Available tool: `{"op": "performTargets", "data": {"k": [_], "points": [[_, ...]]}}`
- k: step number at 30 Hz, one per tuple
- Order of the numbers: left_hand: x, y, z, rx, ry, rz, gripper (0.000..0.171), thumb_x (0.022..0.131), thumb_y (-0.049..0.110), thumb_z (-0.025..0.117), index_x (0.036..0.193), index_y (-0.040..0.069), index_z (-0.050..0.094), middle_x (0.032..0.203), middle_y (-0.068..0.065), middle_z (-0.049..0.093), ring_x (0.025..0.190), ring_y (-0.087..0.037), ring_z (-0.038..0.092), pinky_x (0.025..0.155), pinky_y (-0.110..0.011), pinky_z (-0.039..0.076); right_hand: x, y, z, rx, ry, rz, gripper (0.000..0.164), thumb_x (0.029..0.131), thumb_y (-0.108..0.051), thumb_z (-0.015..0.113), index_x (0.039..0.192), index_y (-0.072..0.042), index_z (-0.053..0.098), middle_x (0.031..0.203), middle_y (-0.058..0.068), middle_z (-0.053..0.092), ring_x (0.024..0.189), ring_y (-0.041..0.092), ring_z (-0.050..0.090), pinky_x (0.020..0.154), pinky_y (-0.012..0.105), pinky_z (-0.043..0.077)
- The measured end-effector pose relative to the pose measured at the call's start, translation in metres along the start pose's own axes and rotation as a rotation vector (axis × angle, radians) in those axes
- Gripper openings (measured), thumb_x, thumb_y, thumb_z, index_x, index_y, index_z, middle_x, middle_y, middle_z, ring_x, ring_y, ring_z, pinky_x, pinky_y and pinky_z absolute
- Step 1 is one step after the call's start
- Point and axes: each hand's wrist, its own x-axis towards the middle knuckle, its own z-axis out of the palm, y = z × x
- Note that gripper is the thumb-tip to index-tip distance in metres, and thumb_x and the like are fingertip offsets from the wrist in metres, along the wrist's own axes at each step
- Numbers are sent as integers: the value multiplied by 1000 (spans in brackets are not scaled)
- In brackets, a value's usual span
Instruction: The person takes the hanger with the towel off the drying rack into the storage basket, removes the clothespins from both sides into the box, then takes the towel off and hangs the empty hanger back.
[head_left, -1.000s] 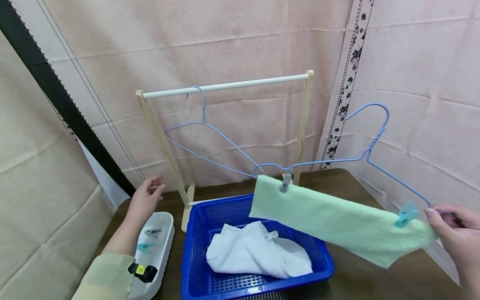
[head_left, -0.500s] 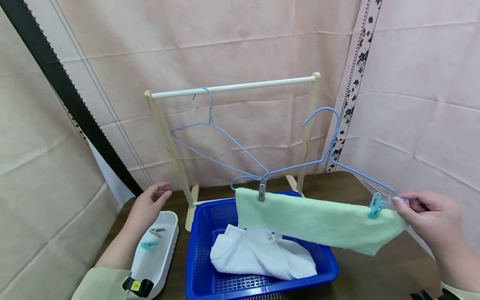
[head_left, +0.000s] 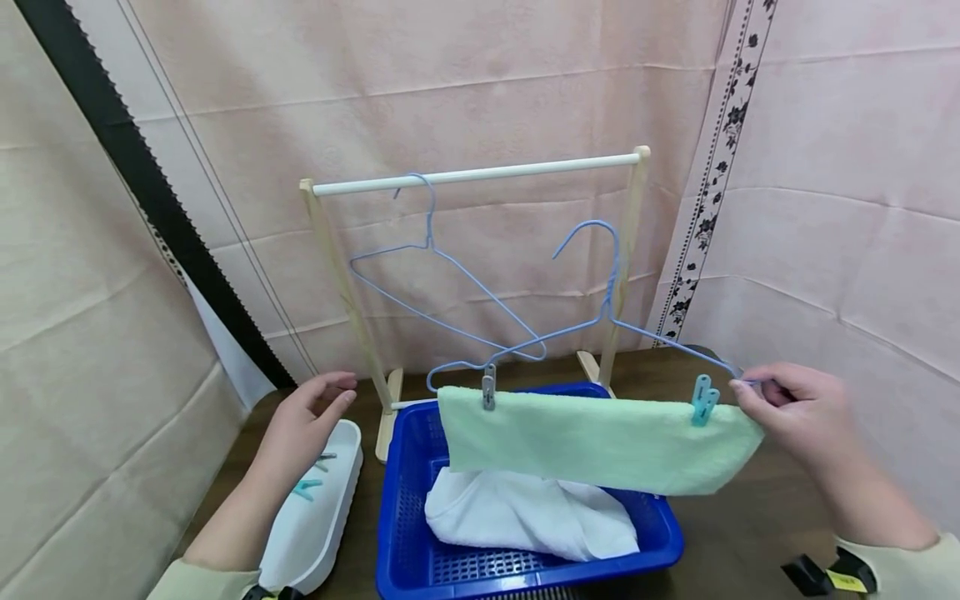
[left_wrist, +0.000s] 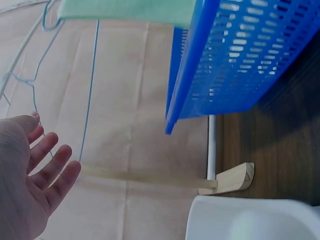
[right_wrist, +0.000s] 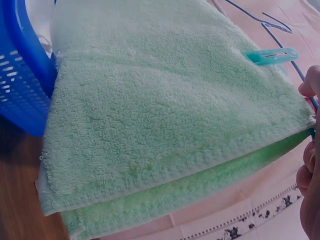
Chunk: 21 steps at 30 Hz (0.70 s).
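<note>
My right hand (head_left: 798,408) grips the right end of a blue wire hanger (head_left: 555,332). Over the hanger's lower bar hangs a folded green towel (head_left: 585,442), with a grey clothespin (head_left: 489,387) near its left end and a teal clothespin (head_left: 703,400) near its right. In the right wrist view the towel (right_wrist: 165,115) fills most of the picture, the hand at the right edge. My left hand (head_left: 311,417) hovers above the white tray, its fingers loosely bent and holding nothing; the left wrist view shows the same bare hand (left_wrist: 35,175).
A second blue hanger (head_left: 480,287) hangs on the rack's white rail (head_left: 480,173). Below the green towel stands a blue basket (head_left: 663,546) with a white cloth (head_left: 525,512) inside. The white tray (head_left: 281,542) at left holds clothespins (head_left: 306,487).
My right hand has brought the hanger and towel leftward, and the towel now hangs more level in front of the basket. The left hand stays nearly where it was, empty.
</note>
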Motion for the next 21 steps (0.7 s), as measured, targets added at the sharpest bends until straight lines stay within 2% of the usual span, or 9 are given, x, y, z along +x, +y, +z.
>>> {"op": "performTargets", "data": {"k": [4, 11, 17, 21], "points": [[-4, 8, 1, -17, -4, 25, 43, 101, 48, 52, 132, 19, 60, 119, -3, 65, 108, -23, 59, 90, -49, 49, 4, -3, 13, -8, -28, 5, 23, 63, 15, 75, 70, -7, 70, 52, -11, 36, 50, -1, 33, 45, 16, 27], [-10, 21, 4, -33, -7, 19, 40, 101, 44, 55, 130, 17, 61, 120, -5, 65, 111, -26, 59, 92, -52, 50, 12, -11, 32, -38, -66, -39, 17, 65, 6, 77, 71, -9, 71, 53, -13, 39, 50, -2, 33, 45, 18, 27], [-12, 30, 6, -39, 34, 81, 32, 101, 37, 58, 125, 17, 65, 117, -1, 66, 106, -21, 61, 89, -48, 52, 19, -16, 46, -30, -77, -78, 19, 65, 6, 78, 72, -10, 71, 54, -12, 39, 50, -3, 33, 45, 18, 28], [-14, 37, 7, -43, 53, 109, 28, 101, 33, 59, 122, 17, 67, 119, -1, 65, 105, -20, 61, 86, -46, 53, 21, -20, 53, 5, -85, -58, 19, 67, 8, 78, 72, -9, 71, 54, -10, 38, 49, -2, 32, 43, 21, 27]]}}
